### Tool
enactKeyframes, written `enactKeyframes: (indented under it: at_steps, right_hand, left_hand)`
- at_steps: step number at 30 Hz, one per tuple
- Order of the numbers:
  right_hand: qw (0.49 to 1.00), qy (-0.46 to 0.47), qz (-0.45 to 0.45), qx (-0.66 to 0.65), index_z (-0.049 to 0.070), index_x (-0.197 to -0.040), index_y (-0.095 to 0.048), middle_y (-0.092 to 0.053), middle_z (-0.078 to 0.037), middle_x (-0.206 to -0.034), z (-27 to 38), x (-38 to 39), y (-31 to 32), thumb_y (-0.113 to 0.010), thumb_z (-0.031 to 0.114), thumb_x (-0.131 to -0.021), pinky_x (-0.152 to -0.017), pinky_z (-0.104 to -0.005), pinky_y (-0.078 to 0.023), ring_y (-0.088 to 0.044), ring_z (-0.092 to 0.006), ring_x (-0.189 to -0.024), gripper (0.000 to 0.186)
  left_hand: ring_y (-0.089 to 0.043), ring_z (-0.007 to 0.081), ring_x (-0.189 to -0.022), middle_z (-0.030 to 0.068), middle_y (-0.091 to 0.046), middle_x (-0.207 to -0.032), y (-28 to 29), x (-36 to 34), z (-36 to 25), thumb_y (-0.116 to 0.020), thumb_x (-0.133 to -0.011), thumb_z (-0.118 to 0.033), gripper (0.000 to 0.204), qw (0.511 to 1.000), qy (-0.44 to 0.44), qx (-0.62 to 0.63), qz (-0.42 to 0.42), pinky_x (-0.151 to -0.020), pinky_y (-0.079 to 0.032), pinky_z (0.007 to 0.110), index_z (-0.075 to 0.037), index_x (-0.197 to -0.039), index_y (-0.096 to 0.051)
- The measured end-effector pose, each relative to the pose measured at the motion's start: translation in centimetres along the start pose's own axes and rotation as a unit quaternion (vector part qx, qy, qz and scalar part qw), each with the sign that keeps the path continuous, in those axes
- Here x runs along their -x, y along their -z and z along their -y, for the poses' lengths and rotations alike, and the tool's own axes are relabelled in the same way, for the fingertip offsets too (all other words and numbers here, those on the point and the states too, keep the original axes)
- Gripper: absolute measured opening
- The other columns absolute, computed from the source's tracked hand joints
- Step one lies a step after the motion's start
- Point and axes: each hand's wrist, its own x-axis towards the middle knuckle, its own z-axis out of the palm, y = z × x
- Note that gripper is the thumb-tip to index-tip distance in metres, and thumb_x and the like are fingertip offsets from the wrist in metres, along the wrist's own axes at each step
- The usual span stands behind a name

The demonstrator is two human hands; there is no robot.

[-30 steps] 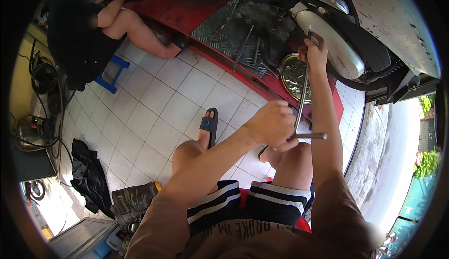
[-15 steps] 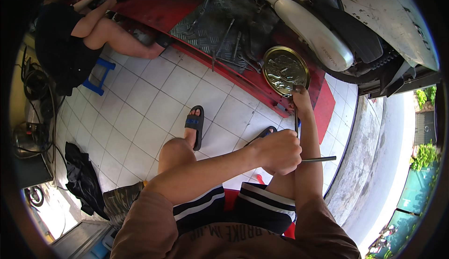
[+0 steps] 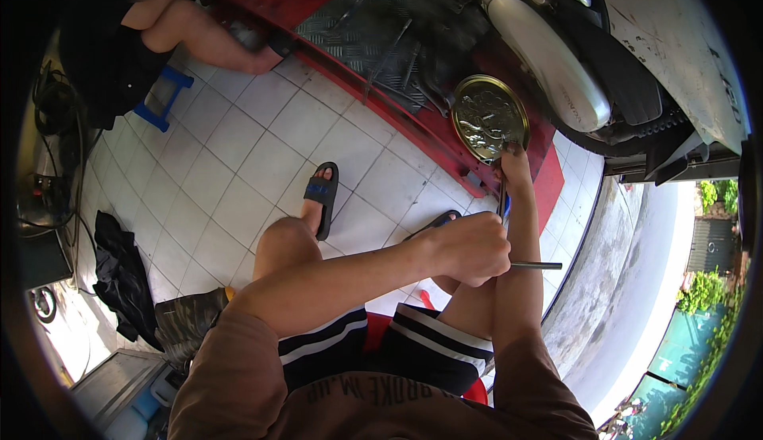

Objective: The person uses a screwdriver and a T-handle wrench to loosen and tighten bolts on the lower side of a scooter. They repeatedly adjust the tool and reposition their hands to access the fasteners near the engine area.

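My left hand point(image 3: 471, 248) is closed in a fist round the handle of a T-handle wrench point(image 3: 538, 265). The bar sticks out to the right of the fist, over my right forearm. The wrench's shaft runs from the fist up to my right hand point(image 3: 513, 166), whose fingers are pinched round its far end. My right hand is at the near rim of a round gold-coloured tray point(image 3: 490, 116). Small shiny metal parts lie in the tray, too small to name. Whether the fingers also hold a small part there is hidden.
The tray rests on a red lift platform point(image 3: 413, 134) with a dark tread plate and several tools. A motorcycle with a silver exhaust cover point(image 3: 556, 66) stands over it. A co-worker point(image 3: 103, 42) sits on a blue stool point(image 3: 164, 98) at upper left. Black cloth point(image 3: 123, 273) lies on the tiles.
The whole view has shifted slightly. Both hands keep their grip on the wrench, in nearly the same pose beside the tray. The co-worker's arms have moved a little.
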Motion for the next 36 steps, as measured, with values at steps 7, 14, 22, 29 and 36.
enactKeyframes:
  at_steps: [7, 14, 22, 29, 36]
  right_hand:
    - [1.000, -0.004, -0.002, -0.022, 0.002, -0.112, -0.050, -0.057, -0.009, -0.064, 0.0, -0.9, -0.5, -0.045, 0.005, -0.090, -0.039, -0.0305, -0.041, -0.049, -0.0130, -0.045, 0.023]
    - [0.998, 0.000, 0.056, 0.023, 0.005, -0.105, -0.051, -0.059, -0.010, -0.069, 0.3, -1.1, -1.0, -0.045, 0.009, -0.092, -0.042, -0.0300, -0.042, -0.048, -0.0123, -0.046, 0.014]
    - [0.999, 0.004, 0.041, 0.023, 0.005, -0.102, -0.052, -0.059, -0.010, -0.071, 0.7, -1.0, -1.1, -0.045, 0.009, -0.091, -0.042, -0.0315, -0.043, -0.047, -0.0121, -0.046, 0.013]
    - [0.998, 0.014, 0.060, 0.005, 0.005, -0.097, -0.054, -0.059, -0.008, -0.070, 0.7, 0.9, -1.6, -0.045, 0.008, -0.090, -0.044, -0.0313, -0.044, -0.047, -0.0118, -0.047, 0.012]
    - [0.997, 0.026, 0.071, -0.005, 0.006, -0.078, -0.054, -0.054, -0.001, -0.068, 1.9, 3.6, -2.5, -0.043, 0.009, -0.082, -0.054, -0.0272, -0.039, -0.044, -0.0093, -0.055, 0.012]
  left_hand:
    - [-0.061, 0.0228, -0.054, 0.0064, -0.059, -0.051, 1.1, 1.0, 0.7, -0.064, -0.056, -0.016, 0.006, 0.999, 0.023, -0.026, -0.001, -0.052, -0.045, 0.036, -0.013, -0.051, -0.064]
    - [-0.062, 0.0240, -0.055, 0.0063, -0.059, -0.053, 2.2, 1.5, 0.9, -0.065, -0.056, -0.016, 0.005, 0.999, 0.040, -0.017, -0.017, -0.051, -0.046, 0.036, -0.013, -0.053, -0.065]
    - [-0.064, 0.0226, -0.058, 0.0055, -0.061, -0.055, 3.1, 1.5, 1.1, -0.065, -0.059, -0.017, 0.006, 0.998, 0.037, -0.043, 0.004, -0.053, -0.048, 0.036, -0.014, -0.055, -0.067]
    - [-0.054, 0.0230, -0.047, 0.0055, -0.049, -0.045, 2.5, 2.2, 1.5, -0.064, -0.058, -0.014, 0.015, 0.996, 0.041, -0.036, -0.065, -0.042, -0.037, 0.037, -0.014, -0.046, -0.055]
    - [-0.059, 0.0232, -0.050, 0.0066, -0.053, -0.047, 2.6, 2.4, 1.6, -0.064, -0.059, -0.015, 0.011, 0.993, 0.041, -0.056, -0.094, -0.043, -0.040, 0.037, -0.015, -0.048, -0.060]
